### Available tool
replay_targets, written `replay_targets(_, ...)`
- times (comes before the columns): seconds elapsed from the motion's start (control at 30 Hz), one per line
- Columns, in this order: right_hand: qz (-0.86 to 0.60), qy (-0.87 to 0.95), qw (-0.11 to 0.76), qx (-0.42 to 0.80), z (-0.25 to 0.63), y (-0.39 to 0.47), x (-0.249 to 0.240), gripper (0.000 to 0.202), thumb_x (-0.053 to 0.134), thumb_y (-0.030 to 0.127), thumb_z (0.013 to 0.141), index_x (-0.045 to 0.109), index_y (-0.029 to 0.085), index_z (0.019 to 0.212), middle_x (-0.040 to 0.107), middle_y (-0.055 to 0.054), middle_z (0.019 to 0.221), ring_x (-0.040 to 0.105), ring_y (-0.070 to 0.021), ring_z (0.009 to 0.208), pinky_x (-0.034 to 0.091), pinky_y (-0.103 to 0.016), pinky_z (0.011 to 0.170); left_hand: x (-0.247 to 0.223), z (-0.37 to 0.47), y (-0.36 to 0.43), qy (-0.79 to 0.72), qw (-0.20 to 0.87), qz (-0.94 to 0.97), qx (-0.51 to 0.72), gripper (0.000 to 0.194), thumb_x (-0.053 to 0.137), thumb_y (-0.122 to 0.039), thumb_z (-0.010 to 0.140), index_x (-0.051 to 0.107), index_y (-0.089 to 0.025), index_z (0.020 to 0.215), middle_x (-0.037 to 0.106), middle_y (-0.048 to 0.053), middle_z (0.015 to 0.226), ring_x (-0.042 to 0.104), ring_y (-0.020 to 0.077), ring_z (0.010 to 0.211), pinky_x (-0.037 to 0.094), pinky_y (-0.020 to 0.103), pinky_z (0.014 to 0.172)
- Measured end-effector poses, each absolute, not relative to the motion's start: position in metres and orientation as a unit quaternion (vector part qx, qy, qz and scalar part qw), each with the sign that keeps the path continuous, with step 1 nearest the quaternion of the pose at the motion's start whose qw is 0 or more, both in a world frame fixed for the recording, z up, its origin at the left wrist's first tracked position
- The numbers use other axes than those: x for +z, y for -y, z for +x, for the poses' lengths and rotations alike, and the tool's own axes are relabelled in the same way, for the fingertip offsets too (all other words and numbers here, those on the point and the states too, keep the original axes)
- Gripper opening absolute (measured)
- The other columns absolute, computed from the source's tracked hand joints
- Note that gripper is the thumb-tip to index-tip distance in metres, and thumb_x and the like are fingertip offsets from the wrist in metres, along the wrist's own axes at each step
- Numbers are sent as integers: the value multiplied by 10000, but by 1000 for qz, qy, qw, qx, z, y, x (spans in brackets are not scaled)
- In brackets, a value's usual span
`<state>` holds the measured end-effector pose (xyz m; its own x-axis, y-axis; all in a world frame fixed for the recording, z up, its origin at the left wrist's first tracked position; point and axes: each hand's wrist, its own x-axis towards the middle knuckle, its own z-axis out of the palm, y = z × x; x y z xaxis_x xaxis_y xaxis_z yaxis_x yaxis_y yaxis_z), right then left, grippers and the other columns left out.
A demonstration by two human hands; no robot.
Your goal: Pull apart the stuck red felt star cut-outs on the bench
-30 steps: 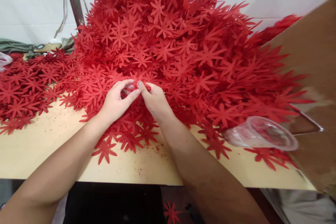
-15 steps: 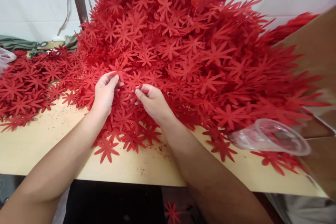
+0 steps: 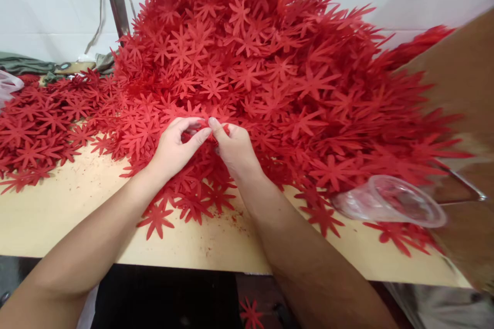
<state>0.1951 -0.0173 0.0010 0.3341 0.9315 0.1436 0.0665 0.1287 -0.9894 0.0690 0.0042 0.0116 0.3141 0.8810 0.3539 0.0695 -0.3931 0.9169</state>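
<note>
Left hand: fingers curled, thumb near fingertips; grip unclear.
Right hand: closed on red piece, frame centre, beside red pile.
Risks: tear, if fingertips pull unevenly; loss among lookalikes, if pinch slips.

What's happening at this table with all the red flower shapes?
A person's left hand and right hand meet at the fingertips, seemingly working on small red pieces; their exact grip is hard to see. Behind them rises a big heap of red flower-shaped cutouts, with a lower pile to the left. A clear plastic cup lies on its side toward the right of the table.
</note>
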Motion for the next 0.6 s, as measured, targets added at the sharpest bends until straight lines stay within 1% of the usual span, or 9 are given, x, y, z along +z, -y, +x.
replay_targets(0.1, -545, 459, 589, 382, 192, 17, 1, 550, 610, 659, 668, 326, 211, 526, 278, 71, 460, 312, -56, 474, 265, -222, 446, 12, 72, -1, -336, 484, 661, 464, 252, 676, -344, 715, 633, -141, 858, 612, 21, 828, 550, 104, 761, 445, 243, 767)
replay_targets(0.17, -534, 459, 582, 408, 190, 18, 1, 561, 586, 691, 660, 326, 211, 529, 286, 74, 459, 316, -52, 466, 275, -218, 446, 12, 72, -3, -331, 505, 638, 478, 194, 688, -296, 697, 636, -144, 807, 629, 5, 787, 555, 93, 738, 446, 231, 767)
replay_targets(0.3, -491, 459, 557, 487, 186, 22, 3, 573, 560, 758, 606, 416, 204, 581, 402, 68, 490, 377, -55, 461, 340, -215, 452, 11, 68, -9, -345, 520, 579, 525, 49, 660, -202, 694, 642, -157, 694, 635, -25, 704, 548, 72, 685, 443, 205, 753)
replay_targets(0.33, -476, 466, 550, 504, 185, 23, 4, 573, 560, 763, 600, 439, 202, 601, 430, 65, 505, 398, -57, 471, 358, -214, 462, 12, 67, -10, -351, 532, 557, 533, 50, 654, -207, 699, 643, -160, 688, 631, -30, 691, 538, 67, 663, 442, 199, 732)
replay_targets(0.4, -457, 479, 539, 521, 184, 25, 5, 563, 577, 752, 597, 470, 200, 637, 458, 66, 516, 414, -56, 478, 370, -209, 470, 14, 66, -10, -352, 563, 523, 535, 124, 639, -279, 726, 645, -161, 687, 622, -29, 673, 518, 63, 618, 439, 197, 677)
replay_targets(0.5, -484, 470, 548, 495, 185, 23, 4, 541, 641, 701, 586, 459, 193, 617, 425, 81, 472, 367, -41, 439, 320, -202, 428, 18, 67, -7, -332, 579, 546, 506, 249, 639, -401, 739, 649, -154, 706, 624, -16, 685, 521, 70, 623, 434, 203, 655)
replay_targets(0.53, -499, 460, 555, 481, 186, 22, 4, 536, 661, 682, 582, 444, 191, 598, 401, 88, 454, 342, -34, 424, 296, -202, 413, 18, 68, -6, -328, 570, 566, 497, 243, 667, -396, 718, 650, -153, 717, 628, -16, 698, 530, 73, 644, 435, 203, 670)
replay_targets(0.6, -510, 440, 563, 479, 187, 21, 3, 518, 680, 648, 591, 443, 188, 594, 382, 96, 447, 330, -29, 416, 285, -199, 406, 18, 69, -5, -333, 544, 591, 495, 186, 733, -301, 658, 644, -152, 724, 624, -27, 707, 535, 72, 669, 431, 197, 698)
